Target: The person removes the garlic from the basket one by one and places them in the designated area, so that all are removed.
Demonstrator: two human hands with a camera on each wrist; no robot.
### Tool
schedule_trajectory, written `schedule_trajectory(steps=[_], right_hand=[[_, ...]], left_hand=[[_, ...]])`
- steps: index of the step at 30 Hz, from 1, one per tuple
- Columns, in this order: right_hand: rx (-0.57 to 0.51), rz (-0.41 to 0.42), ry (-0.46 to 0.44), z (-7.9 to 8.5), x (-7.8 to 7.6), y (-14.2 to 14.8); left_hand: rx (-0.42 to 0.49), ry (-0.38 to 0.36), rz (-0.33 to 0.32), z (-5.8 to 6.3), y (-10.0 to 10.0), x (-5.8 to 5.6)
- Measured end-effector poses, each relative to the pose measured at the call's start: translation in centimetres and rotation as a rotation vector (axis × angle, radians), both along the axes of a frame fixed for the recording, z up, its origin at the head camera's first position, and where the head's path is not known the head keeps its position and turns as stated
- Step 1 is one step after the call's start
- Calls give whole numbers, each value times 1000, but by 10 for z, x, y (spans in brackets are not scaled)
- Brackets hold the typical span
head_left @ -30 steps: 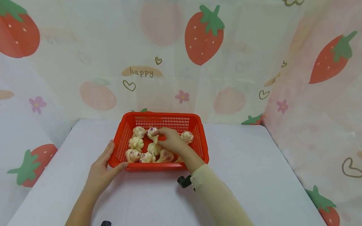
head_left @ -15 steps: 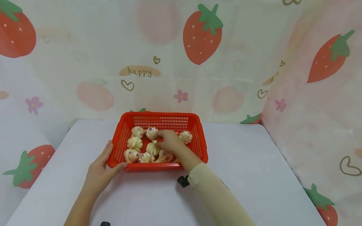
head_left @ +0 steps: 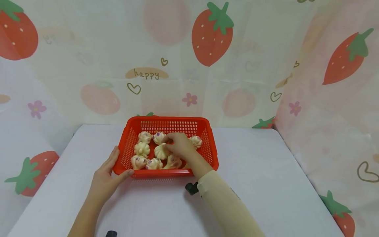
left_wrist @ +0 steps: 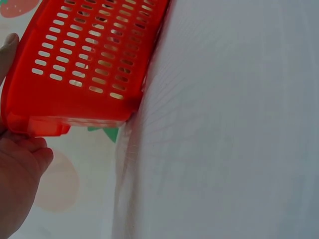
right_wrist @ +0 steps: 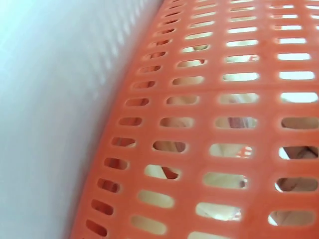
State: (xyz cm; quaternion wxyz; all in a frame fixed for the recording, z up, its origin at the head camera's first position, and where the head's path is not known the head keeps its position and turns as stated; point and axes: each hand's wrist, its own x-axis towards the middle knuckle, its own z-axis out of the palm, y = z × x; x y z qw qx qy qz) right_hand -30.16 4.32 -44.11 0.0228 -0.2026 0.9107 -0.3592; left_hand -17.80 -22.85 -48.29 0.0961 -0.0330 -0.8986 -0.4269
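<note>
A red perforated plastic basket [head_left: 165,173] stands on the white tabletop, with several cream, purple-marked garlic bulbs inside. At its front left corner is my left hand [head_left: 104,179], thumb laid on the front rim and straight fingers along the left side. In the left wrist view this hand [left_wrist: 20,174] touches the basket's rim. My right hand [head_left: 182,146] reaches into the basket's middle, pinching the stem of a garlic bulb [head_left: 161,152] between thumb and forefinger. A purple-spotted bulb [head_left: 159,137] lies just behind those fingertips. The right wrist view shows mostly the slotted basket wall [right_wrist: 199,114].
Bulbs lie along the basket's left and front sides, including a garlic bulb [head_left: 141,149] at left; another garlic bulb [head_left: 196,142] sits at right. A strawberry-print curtain [head_left: 177,65] hangs behind the table. Black wrist-camera parts [head_left: 191,188] show below the right wrist.
My right thumb and forefinger have drawn together at the middle bulb's stem, and that bulb has shifted slightly upward. My left hand stays at the basket corner.
</note>
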Motion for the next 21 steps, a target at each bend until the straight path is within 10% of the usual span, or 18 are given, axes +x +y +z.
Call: schedule_trajectory(steps=[21], right_hand=[[-254, -97, 85, 23, 35, 30]], left_hand=[[2, -2, 9, -1, -1, -1]])
